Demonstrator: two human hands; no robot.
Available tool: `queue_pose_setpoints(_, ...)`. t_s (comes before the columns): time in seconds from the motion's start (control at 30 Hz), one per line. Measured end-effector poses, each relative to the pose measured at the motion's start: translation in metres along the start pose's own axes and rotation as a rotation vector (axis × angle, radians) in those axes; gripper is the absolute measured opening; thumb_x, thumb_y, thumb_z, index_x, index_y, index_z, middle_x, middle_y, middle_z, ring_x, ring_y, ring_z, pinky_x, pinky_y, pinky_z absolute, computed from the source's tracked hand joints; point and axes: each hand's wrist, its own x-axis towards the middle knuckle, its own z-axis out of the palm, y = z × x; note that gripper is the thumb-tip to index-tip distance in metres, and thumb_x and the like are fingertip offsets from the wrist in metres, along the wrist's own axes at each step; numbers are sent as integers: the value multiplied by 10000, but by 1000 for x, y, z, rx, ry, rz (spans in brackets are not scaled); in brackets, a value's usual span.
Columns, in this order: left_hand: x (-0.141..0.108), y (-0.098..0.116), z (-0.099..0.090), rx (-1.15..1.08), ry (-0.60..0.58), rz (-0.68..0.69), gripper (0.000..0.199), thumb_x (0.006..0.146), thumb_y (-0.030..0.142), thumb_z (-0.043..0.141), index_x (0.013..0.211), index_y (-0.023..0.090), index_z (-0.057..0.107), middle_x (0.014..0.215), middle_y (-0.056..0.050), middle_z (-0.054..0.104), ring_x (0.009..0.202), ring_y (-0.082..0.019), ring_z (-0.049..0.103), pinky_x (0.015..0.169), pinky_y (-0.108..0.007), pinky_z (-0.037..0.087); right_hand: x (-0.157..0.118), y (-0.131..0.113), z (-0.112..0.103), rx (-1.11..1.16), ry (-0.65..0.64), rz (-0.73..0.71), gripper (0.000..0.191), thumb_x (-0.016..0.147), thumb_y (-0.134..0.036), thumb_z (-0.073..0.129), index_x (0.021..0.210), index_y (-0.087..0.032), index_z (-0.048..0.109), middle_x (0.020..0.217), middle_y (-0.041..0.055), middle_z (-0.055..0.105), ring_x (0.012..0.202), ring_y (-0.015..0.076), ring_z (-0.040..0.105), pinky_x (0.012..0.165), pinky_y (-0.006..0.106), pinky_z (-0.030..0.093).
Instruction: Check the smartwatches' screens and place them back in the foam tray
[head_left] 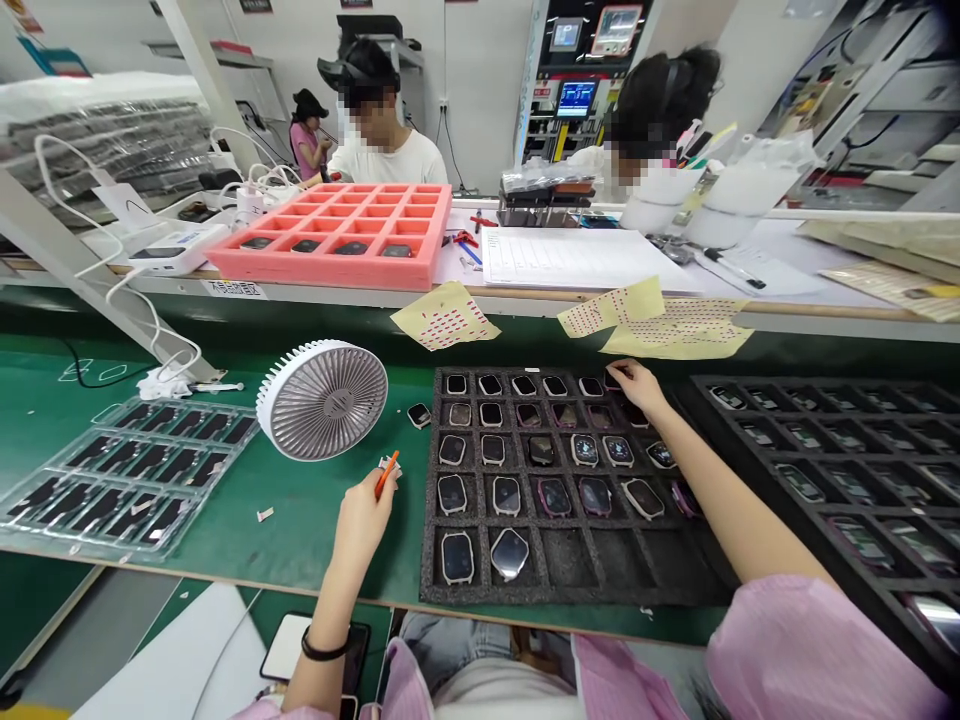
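Observation:
My left hand [361,512] is closed around a thin orange stick-like tool [387,474], held over the green mat just below the fan. A small whitish piece shows by its fingertips, too small to name. My right hand [642,390] reaches to the far right corner of a black foam tray [430,490]. Its fingers are pinched at a dark smartwatch [616,378] in the back row, partly hidden by the hand. Several smartwatches, such as a silver one [457,557], lie in the tray's compartments. One more small watch [419,415] rests on the mat left of the tray.
A round white fan [324,400] stands left of the tray. Clear plastic trays of dark parts [127,470] lie farther left. Another black tray [825,440] adjoins on the right. A pink foam tray [322,270] sits on the shelf, with yellow sheets [445,316] along its edge. Co-workers sit beyond.

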Motion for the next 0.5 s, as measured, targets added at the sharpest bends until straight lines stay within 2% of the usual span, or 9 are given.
queue_pose_setpoints(0.13,3,1,0,53,6,10,303,927,355,413,822,201,651,751,-81,714,722,-255,679,590,-247,375,5,11,-4,-52,-40,-52,253,818,-384,506,810,-163,628,930,139,694,836,233,622,787,366,465)
queue_pose_setpoints(0.3,4,0,1,87,-31,6,304,938,352,413,843,194,654,776,-95,721,738,-266,686,584,-250,390,3,10,-11,-137,-114,-107,300,844,-424,507,764,-172,651,871,120,694,836,238,614,773,368,477)
queue_pose_setpoints(0.37,3,-1,2,104,-18,-7,300,936,374,417,881,188,647,798,-111,726,753,-285,688,582,-261,397,-6,8,-16,-188,-93,-115,291,829,-435,539,766,-171,646,903,146,676,915,284,589,813,425,461)
queue_pose_setpoints(0.5,2,2,3,77,34,-22,334,924,453,413,1012,184,591,841,-117,726,774,-307,688,610,-288,425,-37,6,-25,-375,27,-52,323,809,-449,580,742,-133,592,1048,277,580,1124,443,459,857,580,377)
